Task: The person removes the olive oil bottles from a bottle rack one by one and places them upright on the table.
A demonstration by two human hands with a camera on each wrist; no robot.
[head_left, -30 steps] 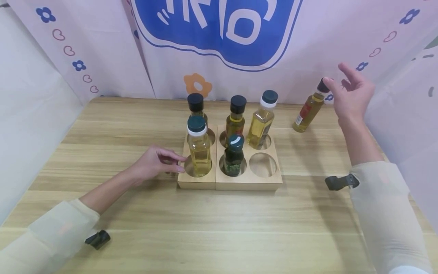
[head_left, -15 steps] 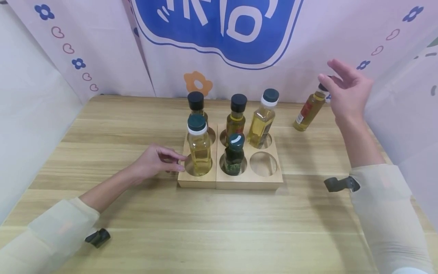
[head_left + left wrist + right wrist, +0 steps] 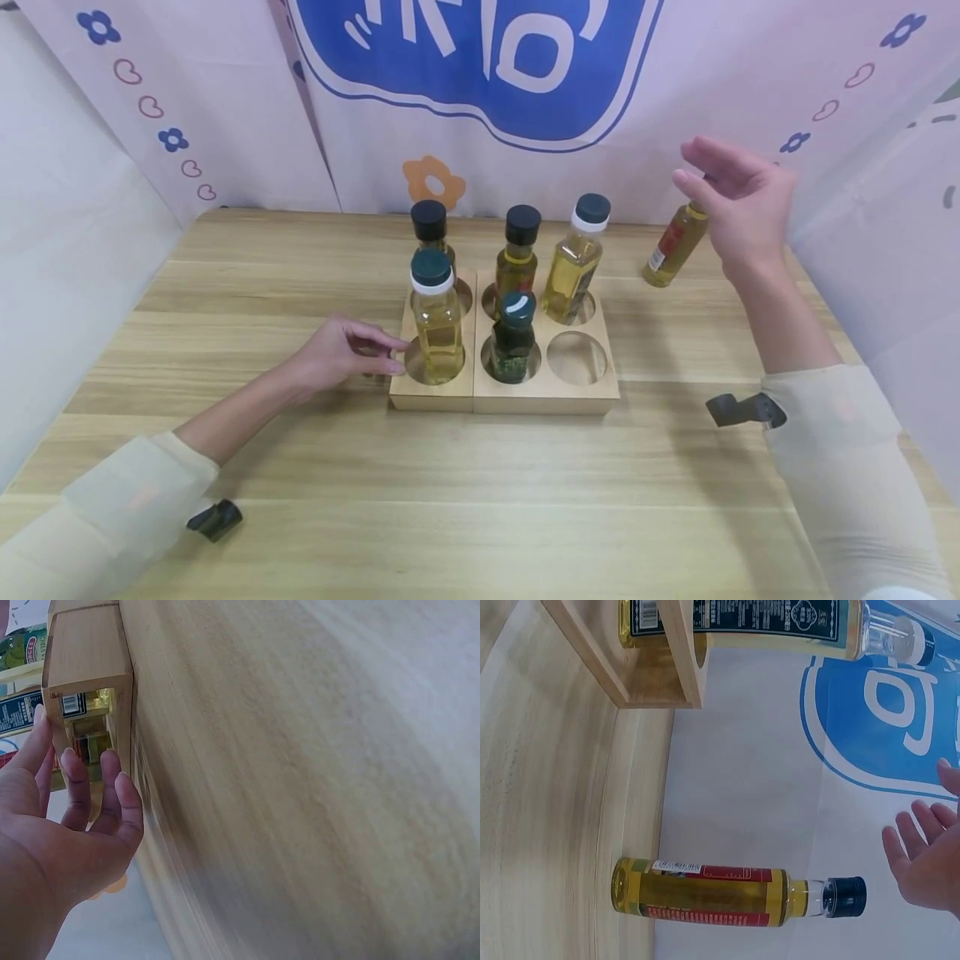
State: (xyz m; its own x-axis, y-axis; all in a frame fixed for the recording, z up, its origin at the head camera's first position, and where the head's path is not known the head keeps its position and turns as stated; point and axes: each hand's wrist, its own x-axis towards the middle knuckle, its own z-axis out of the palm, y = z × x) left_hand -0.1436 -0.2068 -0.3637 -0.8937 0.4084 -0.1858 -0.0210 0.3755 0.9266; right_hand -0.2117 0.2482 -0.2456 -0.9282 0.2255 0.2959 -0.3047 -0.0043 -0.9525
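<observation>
My left hand (image 3: 341,354) touches the left edge of a wooden bottle rack (image 3: 546,406) with its fingertips. In the left wrist view its fingers are loosely bent beside the rack's open end. My right hand (image 3: 742,200) is raised at the right with nothing in it. Behind it, an oil bottle (image 3: 675,246) with a red label stands on the table, its cap hidden in the head view. The right wrist view shows this hand apart from the bottle's black cap (image 3: 846,897). In the rack stand a green-capped oil bottle (image 3: 440,333), a dark green jar (image 3: 512,350) and other bottles.
Two black-capped bottles and another green-capped oil bottle (image 3: 573,271) fill the rack's back row. The front right hole (image 3: 577,358) holds no bottle. A printed cloth (image 3: 247,125) hangs behind the wooden table (image 3: 450,500).
My right hand has moved left, from beside the standing oil bottle's cap to in front of it. The left hand, rack and bottles have stayed in place.
</observation>
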